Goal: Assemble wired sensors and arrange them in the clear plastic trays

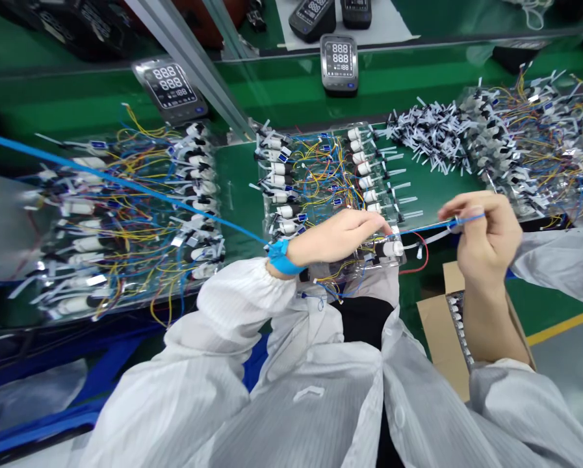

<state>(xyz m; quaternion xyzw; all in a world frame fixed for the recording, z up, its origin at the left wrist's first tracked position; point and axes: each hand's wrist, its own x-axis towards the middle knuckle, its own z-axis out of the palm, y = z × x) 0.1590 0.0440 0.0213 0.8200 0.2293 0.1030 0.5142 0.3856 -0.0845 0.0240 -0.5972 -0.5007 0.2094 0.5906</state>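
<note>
Green bench point(242, 188) bears a clear tray point(329, 271). Left hand point(340, 237) stretches rightward over it, fingers extended, grip unclear; right hand point(489, 234), raised and curled, pinches a blue strand point(427, 227) beside the tray.

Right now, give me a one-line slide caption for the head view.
Right hand pinches a thin blue strand; left hand, wearing a blue wrist strap, hovers over wired parts.

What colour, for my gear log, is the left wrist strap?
The wrist strap is blue, seen in the head view.
</note>
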